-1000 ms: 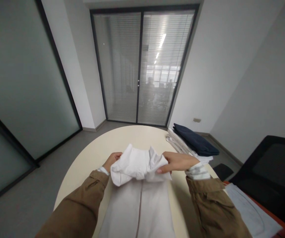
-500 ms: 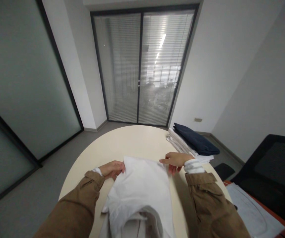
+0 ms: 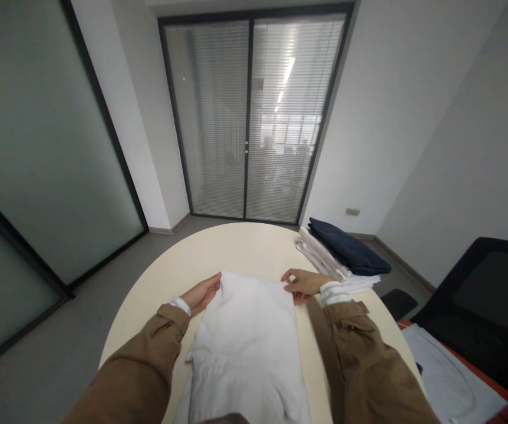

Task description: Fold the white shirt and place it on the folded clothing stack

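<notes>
On my far left I see a frosted glass panel [image 3: 37,147] in a dark frame, and the grey floor runs beneath it. The left hand [image 3: 203,293] comes in from a brown sleeve [image 3: 143,353] with a white cuff showing. It lies open, with its fingers against the upper left corner of a white garment [image 3: 245,353]. I see no pinch there.

The garment lies flat and folded into a long panel in the middle of the near side of the round cream tabletop [image 3: 236,247], its lower end running out of my view. Straight ahead, past the tabletop, stands a glass door [image 3: 249,118] with blinds behind it.

The right hand [image 3: 303,284], also out of a brown sleeve [image 3: 369,359], sits at the upper right corner of the garment, its fingers spread and loose, not holding anything. Just beyond it, a stack of folded white clothes [image 3: 320,256] lies at the tabletop's edge, with a folded navy garment [image 3: 349,248] on top. On my far right are a black chair [image 3: 488,288] and, below it, a pale sheet [image 3: 452,377] lying on an orange-edged surface.
</notes>
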Available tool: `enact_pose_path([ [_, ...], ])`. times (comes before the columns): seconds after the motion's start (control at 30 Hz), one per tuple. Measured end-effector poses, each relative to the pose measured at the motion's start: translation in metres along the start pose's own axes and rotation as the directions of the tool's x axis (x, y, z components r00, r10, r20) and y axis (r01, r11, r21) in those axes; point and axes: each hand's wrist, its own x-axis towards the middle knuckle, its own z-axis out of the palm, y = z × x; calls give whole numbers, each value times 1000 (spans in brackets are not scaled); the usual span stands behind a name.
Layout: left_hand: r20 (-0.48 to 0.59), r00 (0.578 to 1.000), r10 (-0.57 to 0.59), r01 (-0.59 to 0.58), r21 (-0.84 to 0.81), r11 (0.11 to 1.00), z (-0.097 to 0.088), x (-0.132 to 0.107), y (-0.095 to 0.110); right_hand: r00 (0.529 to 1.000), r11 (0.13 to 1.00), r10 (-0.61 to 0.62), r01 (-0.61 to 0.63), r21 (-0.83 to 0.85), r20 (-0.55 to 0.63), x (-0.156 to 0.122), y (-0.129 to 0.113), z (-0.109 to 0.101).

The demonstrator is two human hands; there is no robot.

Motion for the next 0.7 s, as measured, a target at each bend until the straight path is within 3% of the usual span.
enact_pose_path([
  [0.1,-45,997,61,-62,-33,998,7,10,1,980,991,-88,104,86,-178,14,2,3],
  [0.2,-130,980,149,-156,-47,987,12,21,-1,917,956,-137,221,193,-374,27,1,9],
  [0.3,-199,941,275,-281,-6,960,12,31,-2,872,919,-147,295,262,-467,32,0,11],
  [0.4,-228,897,379,-377,55,925,11,35,-3,891,956,-105,213,203,-443,27,0,6],
  [0.5,-230,881,413,-394,129,910,11,39,-2,926,992,-65,101,80,-373,20,2,2],
  [0.6,-255,867,429,-372,240,896,11,45,2,944,995,-92,101,13,-318,17,5,3],
  [0.7,-360,819,446,-297,399,868,8,52,5,947,989,-136,145,11,-291,20,10,7],
])
